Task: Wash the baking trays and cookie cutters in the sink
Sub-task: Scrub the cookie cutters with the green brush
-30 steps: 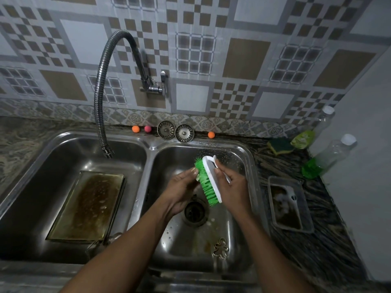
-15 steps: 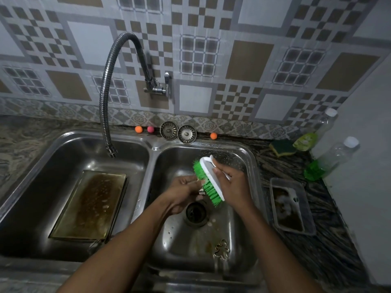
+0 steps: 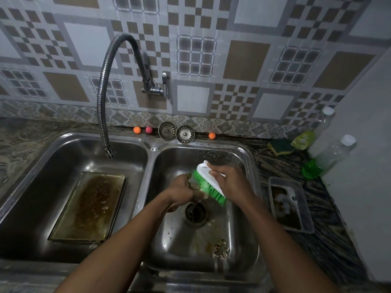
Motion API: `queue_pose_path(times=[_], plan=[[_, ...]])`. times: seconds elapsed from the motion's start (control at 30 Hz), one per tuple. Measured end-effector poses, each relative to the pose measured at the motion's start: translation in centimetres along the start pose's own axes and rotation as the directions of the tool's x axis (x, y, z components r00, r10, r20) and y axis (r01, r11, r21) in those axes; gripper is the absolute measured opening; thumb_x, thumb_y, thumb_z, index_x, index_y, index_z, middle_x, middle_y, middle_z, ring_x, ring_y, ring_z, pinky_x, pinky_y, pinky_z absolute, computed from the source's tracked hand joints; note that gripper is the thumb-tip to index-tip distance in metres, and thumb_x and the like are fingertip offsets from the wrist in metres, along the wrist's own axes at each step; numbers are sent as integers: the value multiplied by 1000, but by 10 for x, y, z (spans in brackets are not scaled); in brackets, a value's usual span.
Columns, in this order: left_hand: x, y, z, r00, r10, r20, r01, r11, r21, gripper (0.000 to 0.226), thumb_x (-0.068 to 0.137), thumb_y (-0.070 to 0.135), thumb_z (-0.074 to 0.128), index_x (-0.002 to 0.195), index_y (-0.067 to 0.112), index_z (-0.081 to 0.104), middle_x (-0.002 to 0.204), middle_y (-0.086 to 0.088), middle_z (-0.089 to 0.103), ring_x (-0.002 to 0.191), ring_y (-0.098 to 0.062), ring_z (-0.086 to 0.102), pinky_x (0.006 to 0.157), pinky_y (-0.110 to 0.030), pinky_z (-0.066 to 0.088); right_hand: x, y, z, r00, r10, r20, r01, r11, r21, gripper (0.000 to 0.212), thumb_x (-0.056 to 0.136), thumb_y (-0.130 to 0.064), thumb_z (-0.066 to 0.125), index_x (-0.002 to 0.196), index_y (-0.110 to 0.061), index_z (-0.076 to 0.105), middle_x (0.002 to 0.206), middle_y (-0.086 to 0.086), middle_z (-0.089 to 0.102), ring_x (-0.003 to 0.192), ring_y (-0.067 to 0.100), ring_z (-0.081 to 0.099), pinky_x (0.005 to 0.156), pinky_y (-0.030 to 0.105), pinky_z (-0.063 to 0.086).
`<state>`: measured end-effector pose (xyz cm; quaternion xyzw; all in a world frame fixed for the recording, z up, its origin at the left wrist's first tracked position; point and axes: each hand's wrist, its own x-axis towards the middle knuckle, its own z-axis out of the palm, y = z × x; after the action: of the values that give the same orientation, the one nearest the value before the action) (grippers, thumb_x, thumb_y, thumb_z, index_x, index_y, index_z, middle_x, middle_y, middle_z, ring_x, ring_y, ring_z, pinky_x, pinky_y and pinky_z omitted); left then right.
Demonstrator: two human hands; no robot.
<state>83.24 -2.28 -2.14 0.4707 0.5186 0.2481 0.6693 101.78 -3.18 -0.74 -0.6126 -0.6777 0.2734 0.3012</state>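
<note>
Stainless steel double sink, seen from above by the person washing up. Over the drain of the right basin, the right hand gripped a white-backed scrubbing brush with green bristles, its fingers curled round the handle. The left hand held a small brownish metal piece, probably a cookie cutter, pinched in its fingers and pressed against the bristles; its shape was too blurred to tell.

A second before, the left fingers lay looser against the bristles. By this moment they had closed round the piece and the brush had dropped a little toward the drain, its bristles blurred. That suggested scrubbing of this cutter was under way.

A gingerbread-man metal cookie cutter lay on the floor of the right basin, near the front. A large rectangular baking tray with brown residue sat in the left basin, untouched. A smaller soiled tray rested on the dark patterned worktop just right of the sink. No water showed at the flexible metal tap hose. Most of the washing seemed left to do.
</note>
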Motion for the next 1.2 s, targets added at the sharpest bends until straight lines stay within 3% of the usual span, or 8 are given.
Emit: queue_pose_path(times=[0.1,0.27,0.43,0.57,0.7,0.87,1.03,1.2], plan=[[2,-7,-1,996,-67,-58,55,981,-186,90,73,-8,80,146,0,29,111,-26,68,85,-31,66,67,-38,56,-3,3,-5,993,80,-84,-72,993,92,30,95,-23,62,124,-29,66,124,-10,65,112,-3,58,92,12,44],[2,-4,2,999,0,35,17,881,-473,37,85,1,68,120,-12,62,109,-25,69,87,-28,69,70,-30,59,-18,-5,13,975,132,-181,-73,951,301,31,96,-17,60,126,-22,64,120,-12,64,97,-21,55,80,5,43],[-1,-12,11,999,-36,13,36,780,-625,32,88,3,64,118,-11,63,114,-24,69,97,-30,68,82,-34,60,-18,-7,21,951,146,-271,-91,975,204,31,97,-25,60,127,-29,64,122,-9,66,104,5,64,83,19,50],[-3,-13,6,999,-38,-15,20,773,-635,36,85,5,66,117,-11,63,113,-25,69,95,-29,69,90,-40,57,-25,-23,24,955,161,-249,-101,966,238,32,97,-25,59,128,-30,63,120,-14,65,103,2,62,77,11,47],[-20,-15,-1,999,15,-36,-35,771,-636,27,92,0,60,117,-7,65,111,-21,70,97,-28,69,92,-42,56,-23,-24,31,948,144,-285,-107,984,140,34,96,-26,60,129,-34,62,123,-6,64,108,11,64,86,25,50],[-41,-19,-41,981,55,-186,-132,891,-434,26,83,-10,68,105,2,67,94,-17,71,72,-20,68,65,-29,60,-26,-35,51,939,183,-290,-142,977,158,32,95,-34,59,127,-35,62,122,-4,66,108,15,65,91,31,49],[-57,-13,-92,975,97,-201,-151,950,-275,38,78,-13,72,111,4,66,85,-9,71,72,-14,69,69,-27,60,-33,-53,73,924,256,-286,-199,956,215,29,96,-31,59,124,-32,65,123,-3,65,105,8,61,76,15,41],[-70,-37,-168,938,215,-273,-98,917,387,37,71,1,83,105,9,70,98,1,71,85,-10,66,73,-9,48,-32,-71,91,923,239,-303,-175,959,224,31,98,-23,57,128,-20,64,123,8,67,105,12,60,72,12,35]])
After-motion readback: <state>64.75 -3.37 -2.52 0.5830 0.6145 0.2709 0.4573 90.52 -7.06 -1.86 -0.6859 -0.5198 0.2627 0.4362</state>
